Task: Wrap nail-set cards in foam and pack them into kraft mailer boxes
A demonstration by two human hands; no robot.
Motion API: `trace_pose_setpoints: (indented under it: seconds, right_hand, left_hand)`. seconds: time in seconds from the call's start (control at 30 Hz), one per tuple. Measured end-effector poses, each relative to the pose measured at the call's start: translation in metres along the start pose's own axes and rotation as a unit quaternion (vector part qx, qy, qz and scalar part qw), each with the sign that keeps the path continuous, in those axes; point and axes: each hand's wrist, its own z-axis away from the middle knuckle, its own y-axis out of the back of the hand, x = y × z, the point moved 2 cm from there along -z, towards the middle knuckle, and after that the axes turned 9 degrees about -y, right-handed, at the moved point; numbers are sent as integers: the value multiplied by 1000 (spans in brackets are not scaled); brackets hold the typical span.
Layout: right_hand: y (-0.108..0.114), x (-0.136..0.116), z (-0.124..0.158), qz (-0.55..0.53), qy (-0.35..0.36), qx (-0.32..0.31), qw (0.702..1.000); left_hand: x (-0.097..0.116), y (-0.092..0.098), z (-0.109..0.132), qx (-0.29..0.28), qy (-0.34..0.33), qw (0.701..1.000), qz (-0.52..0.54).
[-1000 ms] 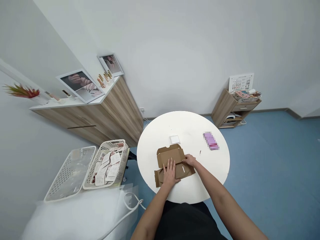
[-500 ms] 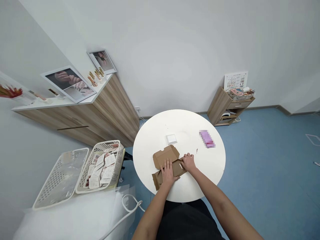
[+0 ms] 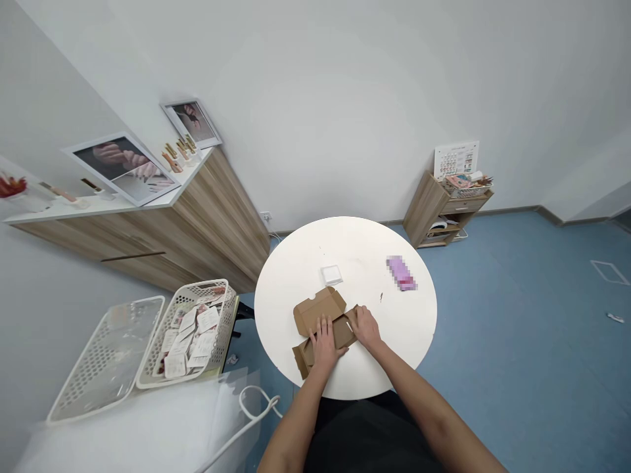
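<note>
A brown cardboard box (image 3: 318,310), partly unfolded with its lid panel laid back, lies near the front of the round white table (image 3: 404,328). My left hand (image 3: 324,343) presses flat on the box's inner panel, its fingers spread. At the box's right end, my right hand (image 3: 367,326) has its fingers curled round a side flap, which stands up from the panel. My right fingertips are partly hidden behind that flap. Beyond the box sits a small white square packet (image 3: 331,274).
On the table's right lies a purple item (image 3: 401,272), blurred by pixels. To the left, a white basket (image 3: 227,322) holds many cards. A wooden cabinet (image 3: 217,223) stands back left, and a small wooden shelf unit (image 3: 419,210) back right.
My right hand has closed further round the side flap, its fingers now more bunched. My left hand keeps its place on the box. The whole view has shifted slightly.
</note>
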Motion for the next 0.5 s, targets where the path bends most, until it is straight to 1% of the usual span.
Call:
trace_pose_setpoints:
  seconds: [0.07,0.13,0.2,0.27,0.37,0.43,0.5]
  right_hand:
    - [2,11,7,-16,-52,-22,998]
    - [0,16,14,-7,-91,-81,992]
    - [-4,17,17,7,-112,-145,983]
    - [-7,13,16,17,-121,-183,976]
    - [-8,6,9,38,-120,-188,974]
    - [-7,3,2,68,-101,-189,974]
    - [-6,2,-4,98,-73,-193,974]
  left_hand:
    - [0,-1,0,6,-2,1000,-2]
    - [2,0,1,6,0,1000,-4]
    - [4,3,1,1,5,1000,-2]
    - [6,7,0,-13,15,1000,4]
    - [3,14,-1,-50,23,998,25]
    - [-2,19,0,-84,6,995,57]
    - [-9,23,2,-117,-26,988,95]
